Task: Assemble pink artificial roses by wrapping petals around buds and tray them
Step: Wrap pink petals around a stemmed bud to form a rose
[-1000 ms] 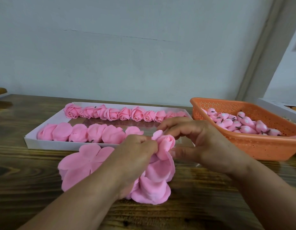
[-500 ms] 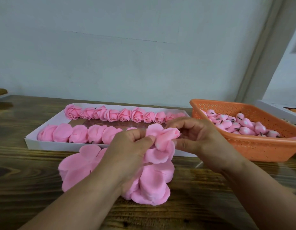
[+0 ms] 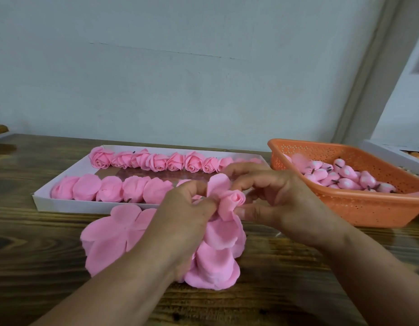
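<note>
Orange basket [image 3: 359, 208] right, white tray [image 3: 62, 204] behind petal pile [image 3: 109, 234].

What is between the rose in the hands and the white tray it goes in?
Nothing visible blocks it. The half-wrapped rose, pinched by the left hand and right hand, sits just in front of the white tray, whose near row has space at its right end.

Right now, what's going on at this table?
A person is building a pink rose. The left hand and right hand pinch petals around a bud above a pile of loose petals. The white tray behind holds two rows of pink flowers. The orange basket to the right holds bare buds.
</note>
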The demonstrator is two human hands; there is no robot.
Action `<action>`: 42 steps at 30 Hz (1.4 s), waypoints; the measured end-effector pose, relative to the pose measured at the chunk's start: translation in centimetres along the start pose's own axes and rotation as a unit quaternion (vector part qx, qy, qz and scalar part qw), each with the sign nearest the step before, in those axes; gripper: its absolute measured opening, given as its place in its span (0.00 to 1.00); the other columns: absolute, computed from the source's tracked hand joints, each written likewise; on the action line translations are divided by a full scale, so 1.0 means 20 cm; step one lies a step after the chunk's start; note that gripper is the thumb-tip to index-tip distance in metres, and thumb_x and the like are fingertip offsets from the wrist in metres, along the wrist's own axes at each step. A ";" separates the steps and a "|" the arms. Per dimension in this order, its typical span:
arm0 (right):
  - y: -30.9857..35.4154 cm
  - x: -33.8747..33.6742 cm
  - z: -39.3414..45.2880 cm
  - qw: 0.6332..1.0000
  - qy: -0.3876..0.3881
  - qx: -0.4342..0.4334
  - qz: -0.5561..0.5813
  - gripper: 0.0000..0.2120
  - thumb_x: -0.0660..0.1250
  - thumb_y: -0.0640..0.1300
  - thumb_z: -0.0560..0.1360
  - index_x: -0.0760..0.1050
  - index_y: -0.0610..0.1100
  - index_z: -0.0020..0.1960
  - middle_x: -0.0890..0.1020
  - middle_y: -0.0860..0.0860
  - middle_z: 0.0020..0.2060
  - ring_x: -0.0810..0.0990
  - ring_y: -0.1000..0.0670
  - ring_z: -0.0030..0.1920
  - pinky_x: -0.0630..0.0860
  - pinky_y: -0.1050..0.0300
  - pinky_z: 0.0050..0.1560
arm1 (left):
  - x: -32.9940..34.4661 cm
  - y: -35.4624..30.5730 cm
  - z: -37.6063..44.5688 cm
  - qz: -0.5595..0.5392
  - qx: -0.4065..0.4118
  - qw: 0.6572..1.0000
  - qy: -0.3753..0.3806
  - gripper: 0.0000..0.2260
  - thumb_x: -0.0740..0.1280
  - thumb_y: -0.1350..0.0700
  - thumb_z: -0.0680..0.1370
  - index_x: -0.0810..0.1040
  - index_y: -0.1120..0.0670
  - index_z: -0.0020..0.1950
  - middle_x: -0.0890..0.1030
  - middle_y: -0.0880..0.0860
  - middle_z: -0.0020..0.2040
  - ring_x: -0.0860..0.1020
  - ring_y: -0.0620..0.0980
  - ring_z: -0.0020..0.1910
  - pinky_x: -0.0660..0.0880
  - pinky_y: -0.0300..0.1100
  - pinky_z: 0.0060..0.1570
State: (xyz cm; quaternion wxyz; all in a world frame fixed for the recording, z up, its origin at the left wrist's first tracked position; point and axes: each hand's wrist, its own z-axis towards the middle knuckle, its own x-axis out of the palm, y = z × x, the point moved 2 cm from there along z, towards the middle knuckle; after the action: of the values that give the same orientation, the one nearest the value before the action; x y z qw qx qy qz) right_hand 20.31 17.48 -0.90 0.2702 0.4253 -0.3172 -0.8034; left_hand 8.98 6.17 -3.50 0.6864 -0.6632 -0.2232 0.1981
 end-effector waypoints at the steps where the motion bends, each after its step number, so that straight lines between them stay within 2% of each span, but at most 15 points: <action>1: 0.00 0.00 0.00 1.000 0.003 -0.001 0.005 0.09 0.73 0.37 0.67 0.80 0.38 0.47 0.81 0.47 0.53 0.79 0.45 0.54 0.75 0.40 0.52 | 0.00 0.00 0.00 0.002 -0.004 1.000 0.005 0.04 0.69 0.58 0.76 0.82 0.53 0.48 0.85 0.56 0.44 0.82 0.58 0.51 0.77 0.59 0.56; 6: -0.01 0.00 0.00 0.999 -0.015 0.005 0.042 0.10 0.71 0.37 0.67 0.80 0.36 0.48 0.83 0.39 0.44 0.78 0.33 0.47 0.75 0.35 0.52 | 0.00 -0.01 -0.01 -0.020 -0.004 1.000 0.018 0.11 0.75 0.53 0.67 0.81 0.53 0.47 0.85 0.59 0.47 0.83 0.57 0.49 0.78 0.55 0.53; 9: -0.02 -0.01 0.00 0.998 -0.020 0.012 0.066 0.10 0.71 0.37 0.67 0.80 0.38 0.48 0.83 0.40 0.45 0.80 0.35 0.48 0.77 0.38 0.54 | 0.00 -0.01 0.00 -0.023 -0.002 1.000 0.020 0.04 0.72 0.58 0.72 0.78 0.53 0.41 0.84 0.61 0.46 0.82 0.57 0.44 0.77 0.54 0.47; 10: -0.03 -0.01 0.00 0.997 -0.023 0.014 0.071 0.10 0.71 0.38 0.66 0.80 0.40 0.48 0.84 0.41 0.45 0.81 0.37 0.48 0.77 0.41 0.54 | -0.01 0.00 0.00 -0.021 -0.002 1.000 0.020 0.07 0.71 0.60 0.73 0.77 0.52 0.37 0.83 0.61 0.46 0.82 0.58 0.44 0.78 0.53 0.45; 13: -0.04 -0.01 0.00 0.995 -0.024 0.023 0.092 0.09 0.71 0.38 0.66 0.81 0.45 0.46 0.84 0.44 0.45 0.82 0.46 0.46 0.79 0.50 0.52 | -0.01 0.01 0.01 -0.016 -0.004 1.000 0.022 0.13 0.69 0.60 0.75 0.75 0.50 0.31 0.82 0.64 0.49 0.81 0.62 0.51 0.76 0.59 0.55; 14: -0.04 -0.02 0.00 0.994 -0.022 0.026 0.104 0.09 0.71 0.38 0.66 0.81 0.46 0.45 0.85 0.45 0.44 0.82 0.48 0.45 0.79 0.53 0.51 | -0.01 0.01 0.00 -0.014 -0.004 1.000 0.023 0.13 0.69 0.59 0.76 0.75 0.49 0.32 0.82 0.63 0.50 0.81 0.62 0.53 0.76 0.59 0.56; 16: -0.05 -0.02 0.00 0.992 -0.015 0.031 0.118 0.09 0.71 0.37 0.66 0.81 0.45 0.45 0.84 0.47 0.44 0.82 0.49 0.45 0.79 0.55 0.51 | -0.02 0.01 0.01 -0.013 0.003 1.000 0.022 0.09 0.67 0.59 0.77 0.77 0.49 0.37 0.83 0.60 0.50 0.82 0.59 0.50 0.78 0.51 0.45; 19: -0.04 -0.02 0.00 0.993 -0.001 0.034 0.110 0.11 0.71 0.37 0.66 0.78 0.40 0.48 0.84 0.46 0.44 0.81 0.48 0.46 0.78 0.51 0.52 | -0.01 0.01 0.00 -0.014 0.004 0.999 0.038 0.04 0.66 0.57 0.78 0.80 0.52 0.49 0.84 0.55 0.49 0.82 0.51 0.47 0.76 0.41 0.37; 22: -0.04 -0.03 0.00 0.993 0.007 0.038 0.110 0.14 0.72 0.43 0.65 0.78 0.38 0.48 0.83 0.43 0.45 0.81 0.46 0.46 0.77 0.48 0.53 | -0.01 0.00 -0.01 -0.009 0.007 0.999 0.052 0.06 0.66 0.58 0.78 0.82 0.53 0.50 0.85 0.54 0.47 0.83 0.51 0.48 0.77 0.42 0.40; 25: -0.04 -0.03 0.00 0.994 0.009 0.038 0.104 0.11 0.71 0.40 0.67 0.78 0.39 0.48 0.83 0.43 0.45 0.81 0.47 0.46 0.78 0.51 0.52 | 0.00 0.00 -0.01 -0.010 0.000 0.999 0.046 0.04 0.67 0.60 0.77 0.81 0.55 0.49 0.85 0.56 0.47 0.83 0.53 0.48 0.78 0.45 0.43; 29: -0.04 -0.02 0.00 0.993 0.003 0.030 0.114 0.08 0.70 0.36 0.67 0.79 0.44 0.45 0.84 0.50 0.41 0.81 0.52 0.44 0.78 0.60 0.48 | -0.01 0.00 0.00 0.011 0.002 0.999 0.033 0.03 0.71 0.57 0.73 0.79 0.52 0.40 0.84 0.57 0.46 0.81 0.52 0.45 0.75 0.47 0.45; 34: -0.04 -0.01 0.00 0.991 -0.004 0.031 0.129 0.08 0.69 0.35 0.67 0.79 0.44 0.45 0.84 0.48 0.41 0.82 0.52 0.43 0.78 0.61 0.47 | 0.01 -0.02 -0.03 0.018 0.002 0.999 0.043 0.06 0.74 0.54 0.67 0.78 0.49 0.34 0.82 0.57 0.41 0.80 0.51 0.42 0.73 0.46 0.43; 39: -0.05 -0.01 0.00 0.992 -0.018 0.039 0.117 0.09 0.70 0.38 0.68 0.78 0.38 0.47 0.83 0.43 0.43 0.81 0.49 0.45 0.79 0.57 0.49 | 0.00 0.00 -0.02 0.062 -0.004 0.998 0.021 0.04 0.70 0.54 0.75 0.78 0.50 0.41 0.82 0.57 0.43 0.78 0.50 0.43 0.73 0.48 0.46; 40: -0.05 -0.01 0.00 0.991 -0.023 0.039 0.122 0.09 0.69 0.38 0.67 0.78 0.39 0.46 0.83 0.45 0.42 0.81 0.50 0.44 0.79 0.59 0.48 | 0.00 0.00 -0.01 0.049 -0.010 0.999 0.021 0.01 0.69 0.55 0.76 0.79 0.51 0.44 0.82 0.56 0.44 0.80 0.51 0.44 0.75 0.48 0.46; 42: -0.04 -0.01 0.00 0.990 -0.028 0.036 0.135 0.07 0.69 0.38 0.66 0.79 0.42 0.45 0.83 0.50 0.40 0.81 0.52 0.43 0.78 0.61 0.47 | 0.00 0.01 0.00 -0.054 -0.049 0.996 0.042 0.06 0.69 0.61 0.75 0.80 0.56 0.51 0.84 0.56 0.47 0.83 0.52 0.45 0.80 0.45 0.44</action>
State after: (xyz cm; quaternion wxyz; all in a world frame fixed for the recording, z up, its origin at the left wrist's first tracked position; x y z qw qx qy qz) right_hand 20.33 18.24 -1.45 0.3522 0.3651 -0.4079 -0.7591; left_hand 8.97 6.12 -3.65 0.6717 -0.6906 -0.2389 0.1219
